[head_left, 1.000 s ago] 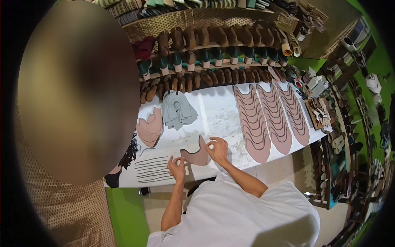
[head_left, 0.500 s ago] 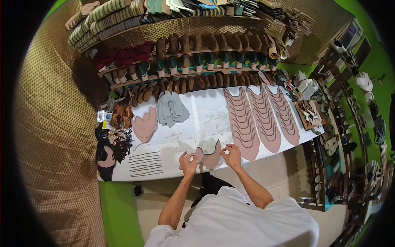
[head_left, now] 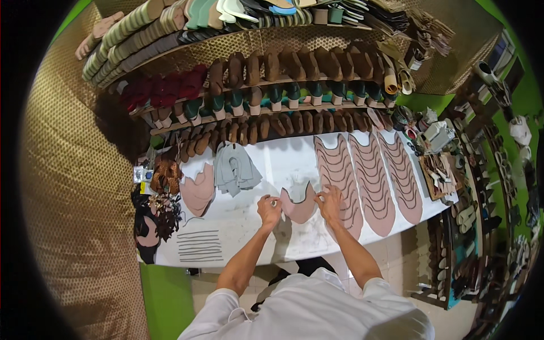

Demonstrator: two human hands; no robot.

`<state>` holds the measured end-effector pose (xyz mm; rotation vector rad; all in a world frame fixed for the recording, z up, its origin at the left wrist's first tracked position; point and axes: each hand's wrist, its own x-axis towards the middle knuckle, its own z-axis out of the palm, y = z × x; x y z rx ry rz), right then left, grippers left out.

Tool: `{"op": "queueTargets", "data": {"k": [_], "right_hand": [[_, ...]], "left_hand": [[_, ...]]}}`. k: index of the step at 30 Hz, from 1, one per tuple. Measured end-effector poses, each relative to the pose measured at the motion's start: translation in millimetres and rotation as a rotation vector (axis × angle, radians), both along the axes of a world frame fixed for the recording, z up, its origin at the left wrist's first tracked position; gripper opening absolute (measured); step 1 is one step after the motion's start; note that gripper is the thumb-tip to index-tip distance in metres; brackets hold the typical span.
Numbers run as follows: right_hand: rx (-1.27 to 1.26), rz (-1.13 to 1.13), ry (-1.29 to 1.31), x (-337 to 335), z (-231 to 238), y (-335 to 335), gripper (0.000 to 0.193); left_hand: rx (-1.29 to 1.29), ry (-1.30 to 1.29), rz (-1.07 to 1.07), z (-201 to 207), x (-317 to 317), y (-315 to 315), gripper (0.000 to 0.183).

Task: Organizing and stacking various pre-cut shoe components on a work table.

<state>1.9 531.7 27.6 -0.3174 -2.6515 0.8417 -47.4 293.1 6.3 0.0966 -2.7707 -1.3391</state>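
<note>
A pink, U-shaped shoe upper piece hangs between my hands over the front part of the white table, its inner curve edged with a dark strip. My left hand pinches its left side between thumb and finger. On its right side my right hand grips the piece with closed fingertips. Just beyond that hand, three columns of overlapping pink pieces with dark curved edges lie on the table. Several thin dark strips are laid out side by side at the front left.
A stack of pink pieces and draped grey pieces lie left on the white table. Dark scraps crowd its left end. Shelves of shoes stand behind; a box of tools sits far right.
Both hands have carried the pink upper piece farther in over the table and slightly right, toward the columns. The whole view has also shifted a little.
</note>
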Motion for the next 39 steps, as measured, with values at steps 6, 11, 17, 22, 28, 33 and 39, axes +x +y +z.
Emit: {"op": "queueTargets", "data": {"k": [6,11,17,22,28,33,39], "right_hand": [[-0.015,0.027,0.068,-109,-8,31,0.018],[-0.004,0.05,-0.044,-180,-13,51,0.017],[-0.012,0.054,-0.085,-229,-25,65,0.018],[0.006,0.054,-0.026,-249,-30,68,0.018],[0.067,0.04,-0.051,-253,-43,82,0.024],[0.099,0.056,-0.066,-244,-20,56,0.036],[0.277,0.248,-0.048,-228,-31,49,0.055]], "left_hand": [[-0.006,0.034,-0.004,-10,-111,30,0.016],[-0.048,0.019,0.03,-21,-183,53,0.017],[-0.055,-0.025,0.065,-24,-232,65,0.018],[-0.078,-0.062,0.113,-26,-250,65,0.021],[-0.113,-0.169,0.086,-27,-259,76,0.024],[-0.28,0.148,0.11,-38,-241,58,0.033],[-0.52,-0.086,-0.115,-11,-208,85,0.048]]}}
